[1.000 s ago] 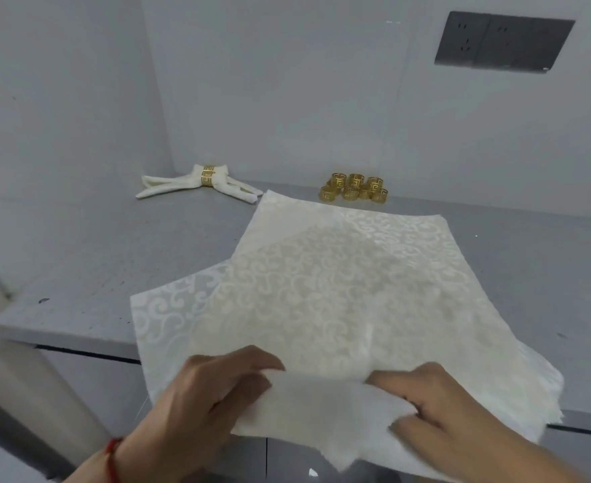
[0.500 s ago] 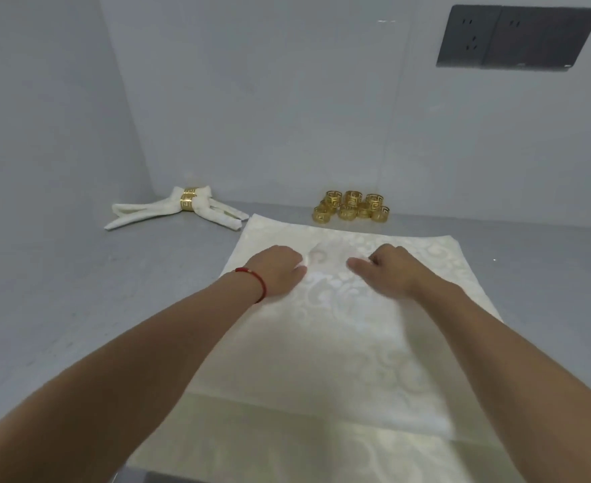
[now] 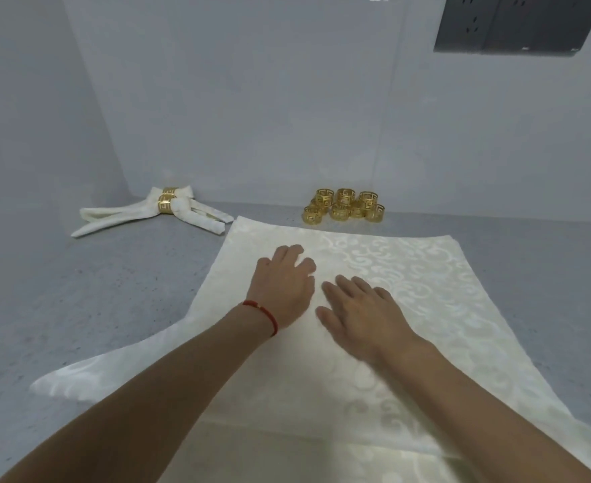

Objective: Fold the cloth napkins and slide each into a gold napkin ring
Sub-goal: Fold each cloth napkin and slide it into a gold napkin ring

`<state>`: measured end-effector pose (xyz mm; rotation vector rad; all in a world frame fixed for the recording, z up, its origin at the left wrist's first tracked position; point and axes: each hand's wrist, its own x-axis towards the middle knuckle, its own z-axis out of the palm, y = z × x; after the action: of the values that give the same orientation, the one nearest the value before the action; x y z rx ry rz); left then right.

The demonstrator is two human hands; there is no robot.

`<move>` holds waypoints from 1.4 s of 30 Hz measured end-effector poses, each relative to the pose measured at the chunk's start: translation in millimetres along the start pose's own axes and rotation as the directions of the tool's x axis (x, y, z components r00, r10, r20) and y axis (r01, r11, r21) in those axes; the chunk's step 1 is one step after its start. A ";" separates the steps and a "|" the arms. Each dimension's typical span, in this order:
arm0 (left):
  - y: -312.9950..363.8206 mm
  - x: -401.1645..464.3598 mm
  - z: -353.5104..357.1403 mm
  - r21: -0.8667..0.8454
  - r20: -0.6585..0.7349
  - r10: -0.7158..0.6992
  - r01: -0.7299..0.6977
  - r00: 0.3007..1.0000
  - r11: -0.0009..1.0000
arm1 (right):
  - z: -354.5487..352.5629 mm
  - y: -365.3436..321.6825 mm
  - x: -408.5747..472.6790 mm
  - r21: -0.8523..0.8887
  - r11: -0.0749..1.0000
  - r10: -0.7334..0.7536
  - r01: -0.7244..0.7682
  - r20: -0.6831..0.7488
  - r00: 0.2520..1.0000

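Note:
A cream patterned cloth napkin (image 3: pixel 436 308) lies spread on the grey table, its near half folded over onto itself, with more cream cloth showing beneath at the near edge. My left hand (image 3: pixel 285 285) rests flat on the napkin's middle, fingers apart, a red string on its wrist. My right hand (image 3: pixel 360 317) lies flat beside it, slightly nearer to me, fingers spread. Neither hand holds anything. Several gold napkin rings (image 3: pixel 344 206) sit clustered by the back wall. Two finished napkins in gold rings (image 3: pixel 161 210) lie at the back left.
The grey table (image 3: pixel 78 308) meets white walls at the back and left. A dark socket panel (image 3: pixel 517 22) hangs on the back wall at upper right. Bare table surface lies left and right of the napkin.
My hands carried the napkin's near edge forward, folding it over, then released it. Both now press flat on the cloth; the right hand has drawn back toward me.

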<state>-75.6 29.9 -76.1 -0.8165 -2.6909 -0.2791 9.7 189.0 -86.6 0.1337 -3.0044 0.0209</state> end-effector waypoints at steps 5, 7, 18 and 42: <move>18.0 -5.7 10.8 -0.167 0.222 -0.078 0.117 0.972 0.979 | -3.0 6.0 4.2 0.035 0.999 -0.022 0.021 0.025 0.999; 17.2 -4.5 12.8 -0.196 0.201 -0.077 0.117 0.976 0.974 | -6.2 7.9 5.5 0.062 0.998 -0.032 0.030 0.029 0.999; 13.8 21.9 0.0 -0.105 0.213 -0.157 0.182 0.964 0.978 | -10.1 23.9 91.0 0.336 0.898 0.331 -0.285 -0.087 0.940; -9.4 74.7 20.8 -0.211 0.084 -0.261 0.273 0.962 0.939 | 12.1 42.1 97.9 0.397 0.917 0.079 0.033 -0.263 0.961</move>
<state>-144.7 65.7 -70.1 -0.5173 -2.8577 -0.6375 -92.3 222.1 -85.8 0.1231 -2.6813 0.6056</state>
